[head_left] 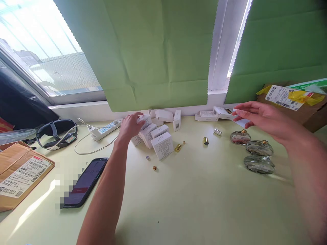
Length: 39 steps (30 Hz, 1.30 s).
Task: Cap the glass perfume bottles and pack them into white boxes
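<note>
My left hand point(131, 127) is closed on a small white printed box point(146, 119) at the back of a cluster. Several similar white boxes point(162, 145) lean against each other just in front of it. My right hand point(265, 119) reaches in from the right, fingers stretched and apart. Near its fingertips lies an opened white carton point(223, 112) with a loose flap. Below that hand, glass perfume bottles point(259, 165) with small necks lie on the table. A gold cap point(178, 147), another gold cap point(205, 141) and a silver cap point(217, 132) lie between the hands.
Tiny collars, one copper-coloured point(154, 168), sit in front of the boxes. To the left are a phone point(85, 183), a power strip point(106, 130) with a white cable, a black headset point(57, 134) and a brown parcel point(24, 177). A cardboard box point(293, 102) stands back right.
</note>
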{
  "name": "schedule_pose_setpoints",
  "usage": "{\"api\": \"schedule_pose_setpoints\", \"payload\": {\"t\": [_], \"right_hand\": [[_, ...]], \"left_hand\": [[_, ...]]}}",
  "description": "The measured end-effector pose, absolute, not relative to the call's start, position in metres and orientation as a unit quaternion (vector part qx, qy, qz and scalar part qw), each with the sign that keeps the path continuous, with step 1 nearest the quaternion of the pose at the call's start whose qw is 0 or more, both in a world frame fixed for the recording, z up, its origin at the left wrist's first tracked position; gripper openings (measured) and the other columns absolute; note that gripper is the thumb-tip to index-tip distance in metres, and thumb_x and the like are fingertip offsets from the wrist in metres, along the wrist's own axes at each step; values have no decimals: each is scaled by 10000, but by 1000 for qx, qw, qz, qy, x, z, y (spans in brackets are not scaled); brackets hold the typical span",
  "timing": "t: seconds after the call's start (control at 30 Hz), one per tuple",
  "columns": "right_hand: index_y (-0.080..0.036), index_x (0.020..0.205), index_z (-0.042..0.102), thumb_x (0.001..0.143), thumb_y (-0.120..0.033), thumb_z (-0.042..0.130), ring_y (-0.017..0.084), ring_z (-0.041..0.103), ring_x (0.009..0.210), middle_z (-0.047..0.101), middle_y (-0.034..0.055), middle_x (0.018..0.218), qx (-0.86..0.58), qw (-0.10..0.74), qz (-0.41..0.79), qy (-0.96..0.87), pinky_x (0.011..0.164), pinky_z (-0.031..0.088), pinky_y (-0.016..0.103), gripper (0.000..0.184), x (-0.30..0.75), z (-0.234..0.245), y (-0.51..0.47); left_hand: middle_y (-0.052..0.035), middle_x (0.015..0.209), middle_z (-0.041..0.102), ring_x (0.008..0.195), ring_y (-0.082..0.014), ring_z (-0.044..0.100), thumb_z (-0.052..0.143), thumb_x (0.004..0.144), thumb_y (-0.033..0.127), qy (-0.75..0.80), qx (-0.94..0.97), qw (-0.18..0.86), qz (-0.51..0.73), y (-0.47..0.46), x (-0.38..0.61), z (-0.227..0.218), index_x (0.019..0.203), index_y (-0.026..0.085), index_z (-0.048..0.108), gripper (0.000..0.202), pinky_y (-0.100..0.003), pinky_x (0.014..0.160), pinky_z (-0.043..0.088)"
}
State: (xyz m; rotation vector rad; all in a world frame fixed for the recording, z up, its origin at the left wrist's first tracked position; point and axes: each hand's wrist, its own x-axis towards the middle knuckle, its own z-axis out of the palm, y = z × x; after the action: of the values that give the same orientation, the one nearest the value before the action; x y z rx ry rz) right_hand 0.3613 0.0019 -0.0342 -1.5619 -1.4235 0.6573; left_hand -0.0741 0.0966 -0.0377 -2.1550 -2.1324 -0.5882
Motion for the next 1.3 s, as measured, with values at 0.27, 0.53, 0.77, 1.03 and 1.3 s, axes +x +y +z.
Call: {"api": "schedule_pose_setpoints", "payload": {"t": [0.27, 0.53, 0.77, 1.03, 1.3], "right_hand": [[-344, 1066, 696, 839, -566, 702, 223, 680, 1083, 753, -1, 1111, -626, 443, 267, -584, 691, 537, 293, 318, 357, -33, 1], [-344, 1075, 696, 826, -592, 701, 254, 678, 1078, 765, 8, 1087, -633, 429, 256, -591, 711, 540, 335, 352, 355, -33, 2], [-357, 1091, 692, 831, -598, 699, 245, 674, 1104, 759, -3, 1124, -622, 428, 260, -602, 704, 541, 320, 354, 353, -32, 1], [-367, 1119, 689, 838, -598, 692, 251, 675, 1092, 754, -4, 1155, -623, 420, 263, -606, 701, 545, 330, 364, 352, -31, 0], [-363, 1087, 705, 831, -587, 708, 230, 678, 1083, 764, -7, 1106, -624, 438, 250, -598, 695, 546, 297, 341, 367, -31, -1]], "left_hand": [[-123, 1172, 728, 1194, -351, 593, 633, 853, 331, -716, -682, 25, -147, 98, -80, -40, 1226, 228, 692, 392, -503, 1047, 388], [-65, 1132, 744, 1117, -315, 635, 682, 803, 313, -709, -696, 16, -117, 97, -85, -39, 1117, 257, 732, 323, -490, 1042, 388], [-60, 1050, 774, 1075, -336, 662, 705, 739, 267, -705, -699, 29, -118, 96, -88, -38, 991, 265, 745, 255, -497, 1020, 414], [-50, 973, 786, 991, -315, 695, 740, 660, 259, -698, -706, 11, -120, 100, -98, -39, 914, 268, 723, 254, -451, 938, 485], [-66, 1065, 764, 956, -285, 682, 610, 834, 298, -704, -693, 1, -157, 87, -86, -21, 1045, 243, 710, 240, -423, 851, 513]]}}
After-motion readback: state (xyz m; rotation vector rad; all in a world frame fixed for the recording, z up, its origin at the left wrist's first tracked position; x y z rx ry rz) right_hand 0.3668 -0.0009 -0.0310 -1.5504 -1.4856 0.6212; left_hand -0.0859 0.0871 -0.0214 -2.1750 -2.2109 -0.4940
